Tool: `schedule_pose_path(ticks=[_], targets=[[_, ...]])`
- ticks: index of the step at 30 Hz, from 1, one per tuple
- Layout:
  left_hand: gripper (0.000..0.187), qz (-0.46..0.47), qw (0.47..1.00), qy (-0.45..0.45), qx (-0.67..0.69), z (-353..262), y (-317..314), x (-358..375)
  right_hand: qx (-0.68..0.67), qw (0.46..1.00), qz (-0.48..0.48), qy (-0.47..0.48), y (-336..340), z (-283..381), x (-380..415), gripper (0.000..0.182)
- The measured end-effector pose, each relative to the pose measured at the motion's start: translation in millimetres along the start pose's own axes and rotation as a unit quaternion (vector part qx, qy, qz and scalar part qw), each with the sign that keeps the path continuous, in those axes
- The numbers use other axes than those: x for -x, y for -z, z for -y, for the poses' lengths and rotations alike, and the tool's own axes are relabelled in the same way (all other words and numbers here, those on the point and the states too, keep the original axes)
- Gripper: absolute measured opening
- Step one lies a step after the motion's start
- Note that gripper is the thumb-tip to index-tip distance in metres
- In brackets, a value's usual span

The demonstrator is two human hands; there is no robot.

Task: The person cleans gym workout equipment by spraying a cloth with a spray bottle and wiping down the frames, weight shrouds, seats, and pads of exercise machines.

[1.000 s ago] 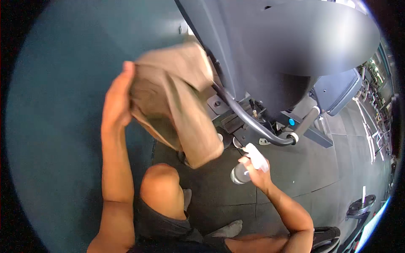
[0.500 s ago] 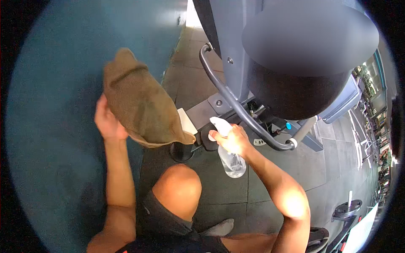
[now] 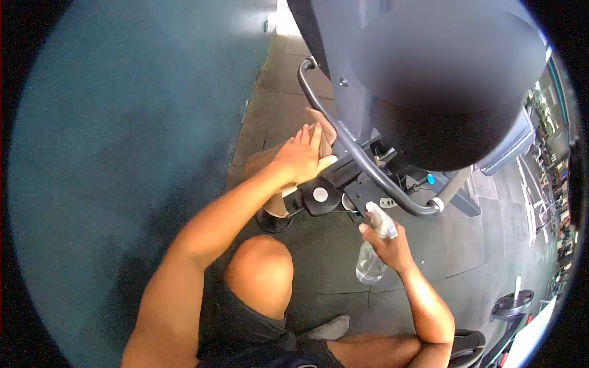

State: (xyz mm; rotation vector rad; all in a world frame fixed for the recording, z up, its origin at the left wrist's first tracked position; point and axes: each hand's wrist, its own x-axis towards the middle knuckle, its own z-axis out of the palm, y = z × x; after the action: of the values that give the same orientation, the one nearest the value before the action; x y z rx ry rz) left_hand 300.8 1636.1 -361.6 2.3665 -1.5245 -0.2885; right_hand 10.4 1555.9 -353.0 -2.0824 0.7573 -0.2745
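Note:
My left hand (image 3: 302, 157) lies flat on a brown cloth (image 3: 260, 162), its fingers stretched out and the thumb apart. Beneath it the cloth rests over the lower frame of a grey exercise machine, its top corner reaching the curved metal handle (image 3: 359, 161). Part of the cloth is hidden under the palm and hangs down toward the floor. In my right hand (image 3: 394, 248) is a clear spray bottle (image 3: 370, 265) with a white trigger head. The fingers wrap its neck, and liquid shows inside. It is held above the dark floor, apart from the machine.
A blue-green wall (image 3: 129, 141) rises close on my left. The machine's large dark rounded part (image 3: 442, 135) overhangs at the upper right. My bent knee (image 3: 261, 267) is below the cloth. A weight plate on a stand (image 3: 512, 303) is at the lower right.
My left hand has moved right and forward from beside the wall, bringing the loosely draped cloth down onto the machine frame. My right hand and the spray bottle have shifted right and closer to me.

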Motion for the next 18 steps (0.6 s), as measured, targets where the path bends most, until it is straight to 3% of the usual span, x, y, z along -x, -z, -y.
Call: schedule_pose_path(ticks=[2,4,6,10,12,16,18], targets=[[0.089,-0.076,0.992,-0.043,-0.088,-3,-25,30,0.002,1.0,0.0,0.02,-4,-13,6,0.053],[0.085,-0.002,0.983,-0.07,-0.172,-10,-27,57,0.009,1.0,0.013,0.012,-4,-18,13,0.056],[0.085,-0.002,0.987,-0.07,-0.143,-14,-23,53,0.016,0.999,0.012,0.03,-3,-20,13,0.057],[0.083,-0.127,0.99,-0.027,-0.059,-10,-26,-7,0.03,0.998,0.008,0.047,-3,-28,17,0.057],[0.075,-0.053,0.993,-0.019,-0.102,-18,-15,-21,0.039,0.998,0.01,0.037,2,-22,17,0.056],[0.055,-0.169,0.941,-0.21,-0.205,-15,-34,17,0.0,0.999,-0.018,0.044,2,-32,16,0.051],[0.05,-0.081,0.942,-0.264,-0.191,-23,-23,45,-0.014,0.999,-0.013,0.047,1,-31,15,0.05]])
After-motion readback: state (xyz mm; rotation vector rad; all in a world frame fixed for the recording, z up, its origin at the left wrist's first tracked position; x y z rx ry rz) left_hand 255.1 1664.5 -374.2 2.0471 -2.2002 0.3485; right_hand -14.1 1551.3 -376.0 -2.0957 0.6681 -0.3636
